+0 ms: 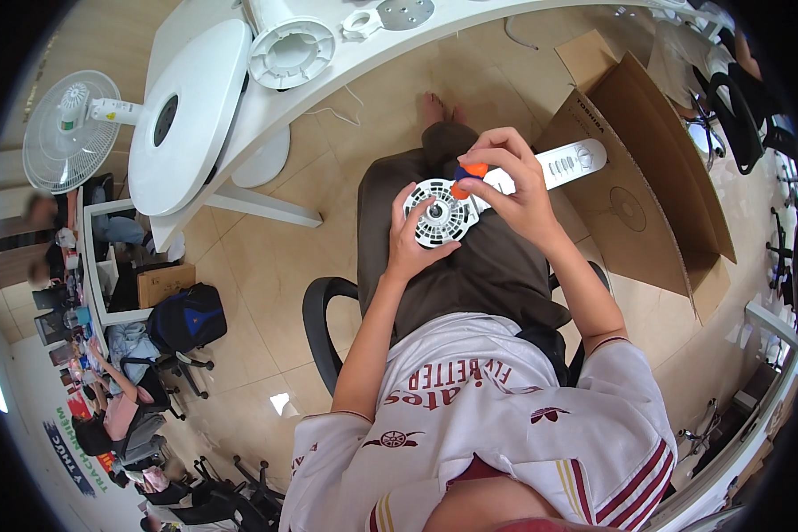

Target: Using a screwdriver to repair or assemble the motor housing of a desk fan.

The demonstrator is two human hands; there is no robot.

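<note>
On my lap lies a white fan body. Its round slotted motor housing (457, 232) has a shaft in the middle, and a long control panel (573, 163) stretches off to the right. My left hand (406, 250) grips the housing's left rim, fingers on top and thumb along the near edge. In my right hand (521, 184), a stubby screwdriver (471, 169) with an orange and dark blue handle is pinched between thumb and fingers. It stands over the housing's upper right edge. Its tip is too small to make out.
A white table (377, 46) curves ahead, carrying a round white base (179, 115), a hollow white collar (291, 55) and a metal plate (406, 11). An open cardboard box (594, 191) stands right. Left are another fan (71, 133), a backpack (189, 319) and a seated person (115, 412).
</note>
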